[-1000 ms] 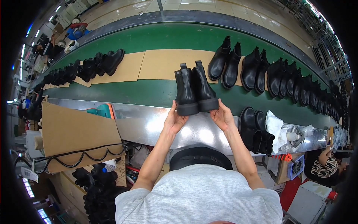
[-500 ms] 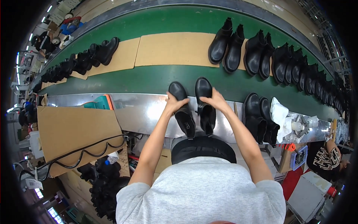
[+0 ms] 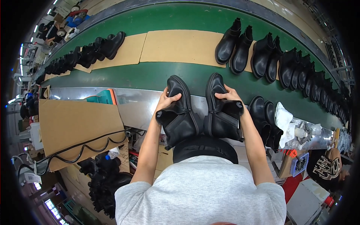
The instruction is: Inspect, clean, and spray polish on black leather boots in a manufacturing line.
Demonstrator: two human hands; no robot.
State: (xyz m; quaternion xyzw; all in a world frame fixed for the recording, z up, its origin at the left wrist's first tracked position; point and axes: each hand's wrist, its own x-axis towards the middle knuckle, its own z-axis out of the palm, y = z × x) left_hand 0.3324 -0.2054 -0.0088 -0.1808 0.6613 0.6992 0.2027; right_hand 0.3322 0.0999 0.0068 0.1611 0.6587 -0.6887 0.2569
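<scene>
Two black ankle boots are held up side by side in front of my waist, turned so that their inner sides and sole edges show. My left hand (image 3: 167, 100) grips the left boot (image 3: 182, 125) over its toe part, thumb lying across the top. Around the right boot (image 3: 221, 120) my right hand (image 3: 228, 95) is closed in the same way. Their soles face each other and the shafts tilt outward. Behind them is the metal ledge (image 3: 140, 108) of the bench. Another pair of black boots (image 3: 257, 108) stands on the ledge beside my right forearm.
A green conveyor belt (image 3: 161, 77) carries cardboard sheets (image 3: 182, 47) and rows of black boots at both sides. White cloth (image 3: 284, 120) and plastic cups lie at the right. A cardboard panel (image 3: 78, 131) with a coiled black cable stands left. A person (image 3: 325, 165) sits at the far right.
Both boots have been lifted off the ledge and rolled outward from upright, bringing their sole edges into view. Each hand keeps its hold. The view has shifted slightly.
</scene>
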